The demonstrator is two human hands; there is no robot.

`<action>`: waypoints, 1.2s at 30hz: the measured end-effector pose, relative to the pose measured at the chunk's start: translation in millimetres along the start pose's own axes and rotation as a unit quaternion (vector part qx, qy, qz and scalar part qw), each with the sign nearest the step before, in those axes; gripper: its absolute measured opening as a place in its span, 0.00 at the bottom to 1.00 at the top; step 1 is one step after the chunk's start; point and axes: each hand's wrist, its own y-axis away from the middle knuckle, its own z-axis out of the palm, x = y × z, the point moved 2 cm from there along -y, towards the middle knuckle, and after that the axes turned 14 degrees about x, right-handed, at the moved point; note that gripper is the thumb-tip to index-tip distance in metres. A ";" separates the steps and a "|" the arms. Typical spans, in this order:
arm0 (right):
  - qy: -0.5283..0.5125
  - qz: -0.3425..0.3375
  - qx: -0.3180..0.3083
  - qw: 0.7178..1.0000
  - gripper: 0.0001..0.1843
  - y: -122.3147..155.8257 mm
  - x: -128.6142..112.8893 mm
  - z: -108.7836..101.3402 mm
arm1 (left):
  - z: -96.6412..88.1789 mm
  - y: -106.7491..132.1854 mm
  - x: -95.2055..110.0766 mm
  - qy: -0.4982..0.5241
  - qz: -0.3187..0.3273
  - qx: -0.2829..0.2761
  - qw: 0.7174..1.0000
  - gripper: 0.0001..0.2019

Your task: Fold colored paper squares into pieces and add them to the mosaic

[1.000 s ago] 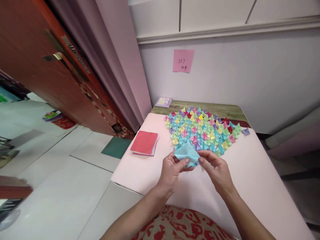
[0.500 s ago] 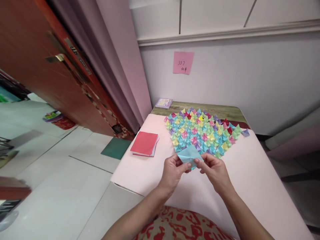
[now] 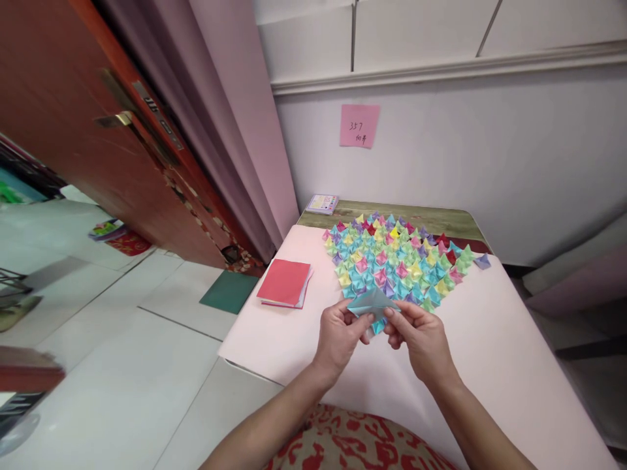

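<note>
Paper (image 3: 373,303), pale blue and folded into a flat triangular shape, is pinched at its two near corners by the left hand (image 3: 337,336) and the right hand (image 3: 421,336), both closed on it. Its near edge is hidden behind the fingertips. It is held just above the near tip of a mat of small folded pieces (image 3: 392,261), many-coloured and pointed, laid on a smooth pink cover (image 3: 490,339). To the left a stack of square sheets (image 3: 284,284), red on top, is seen. Writing on the pink note (image 3: 359,126) on the far wall is hard to make out.
</note>
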 end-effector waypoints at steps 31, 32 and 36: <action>0.007 -0.073 -0.001 0.997 0.23 4.6 -2.1 3.7 | -2.3 1.4 0.9 0.104 -0.034 0.028 0.994 0.21; 0.018 -0.068 -0.016 0.997 0.23 3.9 -2.5 3.5 | -3.1 1.7 1.5 0.096 -0.032 0.024 0.995 0.19; 0.036 -0.028 -0.038 0.998 0.32 -0.8 -1.1 1.6 | -3.8 4.0 2.9 0.077 -0.022 -0.008 0.997 0.17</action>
